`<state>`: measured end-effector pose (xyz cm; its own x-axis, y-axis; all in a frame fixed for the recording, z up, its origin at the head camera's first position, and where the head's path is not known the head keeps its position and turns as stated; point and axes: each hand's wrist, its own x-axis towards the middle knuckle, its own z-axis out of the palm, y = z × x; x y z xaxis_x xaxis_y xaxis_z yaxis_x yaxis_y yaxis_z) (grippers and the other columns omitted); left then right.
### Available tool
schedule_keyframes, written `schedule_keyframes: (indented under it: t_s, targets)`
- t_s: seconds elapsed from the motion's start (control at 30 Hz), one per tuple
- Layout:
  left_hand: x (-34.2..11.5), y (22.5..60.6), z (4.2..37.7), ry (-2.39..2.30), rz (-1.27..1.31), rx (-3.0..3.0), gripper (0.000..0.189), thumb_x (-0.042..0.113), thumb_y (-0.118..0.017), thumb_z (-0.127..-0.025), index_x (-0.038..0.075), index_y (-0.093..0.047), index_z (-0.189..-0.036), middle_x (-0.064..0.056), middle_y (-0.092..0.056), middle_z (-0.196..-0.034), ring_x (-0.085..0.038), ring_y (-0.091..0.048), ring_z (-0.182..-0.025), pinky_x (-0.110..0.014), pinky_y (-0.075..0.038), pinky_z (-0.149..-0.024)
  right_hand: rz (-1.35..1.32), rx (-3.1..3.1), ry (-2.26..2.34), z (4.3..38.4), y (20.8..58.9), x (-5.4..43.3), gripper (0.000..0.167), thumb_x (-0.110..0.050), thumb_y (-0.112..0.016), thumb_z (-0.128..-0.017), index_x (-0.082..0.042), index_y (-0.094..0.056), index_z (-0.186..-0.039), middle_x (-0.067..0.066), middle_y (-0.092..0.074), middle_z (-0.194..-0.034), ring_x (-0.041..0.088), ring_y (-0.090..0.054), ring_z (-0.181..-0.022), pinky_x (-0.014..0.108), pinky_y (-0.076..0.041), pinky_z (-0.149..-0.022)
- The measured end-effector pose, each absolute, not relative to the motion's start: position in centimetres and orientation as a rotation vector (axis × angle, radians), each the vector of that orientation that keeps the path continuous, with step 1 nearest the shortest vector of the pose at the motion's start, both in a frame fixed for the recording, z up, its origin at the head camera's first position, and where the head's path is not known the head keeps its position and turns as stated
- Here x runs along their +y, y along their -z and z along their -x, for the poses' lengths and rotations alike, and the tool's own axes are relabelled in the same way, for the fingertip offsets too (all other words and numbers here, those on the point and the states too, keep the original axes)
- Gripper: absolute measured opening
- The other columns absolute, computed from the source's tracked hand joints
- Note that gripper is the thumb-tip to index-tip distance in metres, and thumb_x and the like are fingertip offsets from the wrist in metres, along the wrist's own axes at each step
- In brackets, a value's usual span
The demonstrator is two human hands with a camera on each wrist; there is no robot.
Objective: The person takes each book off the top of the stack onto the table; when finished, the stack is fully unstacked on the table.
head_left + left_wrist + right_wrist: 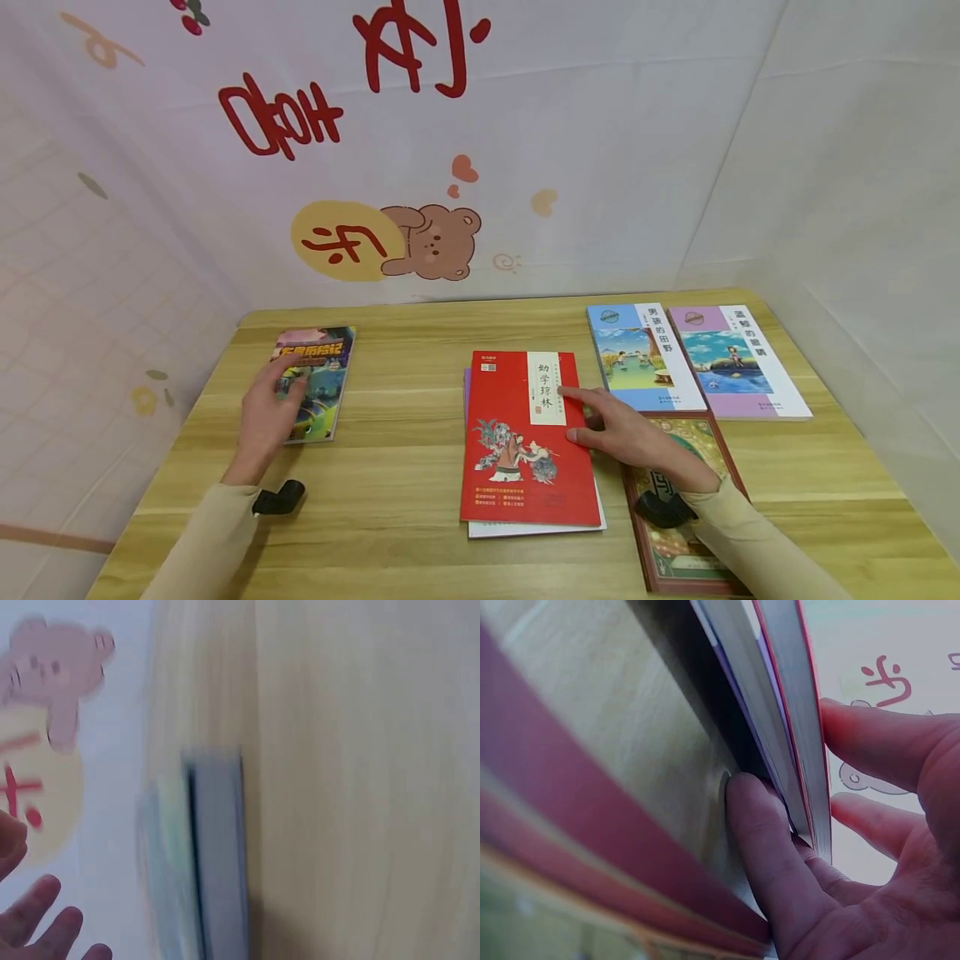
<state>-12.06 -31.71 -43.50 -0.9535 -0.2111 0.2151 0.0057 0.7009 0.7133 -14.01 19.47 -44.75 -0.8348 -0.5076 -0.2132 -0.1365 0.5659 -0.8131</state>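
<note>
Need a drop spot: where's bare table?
Bare table: between the cartoon book and red book; also right of the brown book, between the purple book and right sleeve. Crowded: the gap between red and brown books, where the right grip reaches across.

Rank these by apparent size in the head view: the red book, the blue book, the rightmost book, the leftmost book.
1. Red book
2. Blue book and rightmost book, too alike to rank
3. Leftmost book, partly covered by the left hand

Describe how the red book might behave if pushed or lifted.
The red book looks thin-covered, so it may flex. Its surface seems smooth, so it could slide over the book beneath. Lying flat, it probably won't roll.
</note>
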Motion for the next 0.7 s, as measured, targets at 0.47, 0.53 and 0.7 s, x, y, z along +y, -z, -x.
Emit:
schedule_keyframes:
  t_s: [0.47,0.53,0.7]
  targets:
    - [-21.5,43.6,10.3,1.478,0.264,-2.556,0.043,0.005,-0.058,-0.106,0.002,-0.054,-0.148,-0.020,-0.049,-0.152,-0.039,-0.047,-0.140,-0.058,-0.041,-0.112,0.546,2.410,1.157,13.9,44.6,19.4,0.075,-0.024,-0.074,-0.097,-0.004,-0.036,-0.159,0.025,-0.048,-0.138,0.027,-0.066,-0.105,0.035,-0.058,-0.084]
    - [-20.3,43.9,10.1,1.505,0.293,-2.564,0.043,0.003,-0.060,-0.104,0.001,-0.054,-0.147,-0.019,-0.051,-0.151,-0.039,-0.049,-0.139,-0.057,-0.043,-0.110,0.544,2.412,1.160,13.8,44.5,19.3,0.075,-0.023,-0.074,-0.097,-0.003,-0.036,-0.158,0.026,-0.047,-0.140,0.029,-0.066,-0.106,0.035,-0.059,-0.084]
    - [-17.6,44.6,9.5,1.576,0.321,-2.606,0.046,-0.002,-0.063,-0.100,-0.002,-0.055,-0.145,-0.018,-0.053,-0.149,-0.040,-0.053,-0.135,-0.054,-0.048,-0.107,0.513,2.440,1.166,13.4,44.2,19.0,0.076,-0.024,-0.075,-0.097,-0.003,-0.036,-0.159,0.027,-0.041,-0.148,0.036,-0.066,-0.111,0.038,-0.061,-0.085]
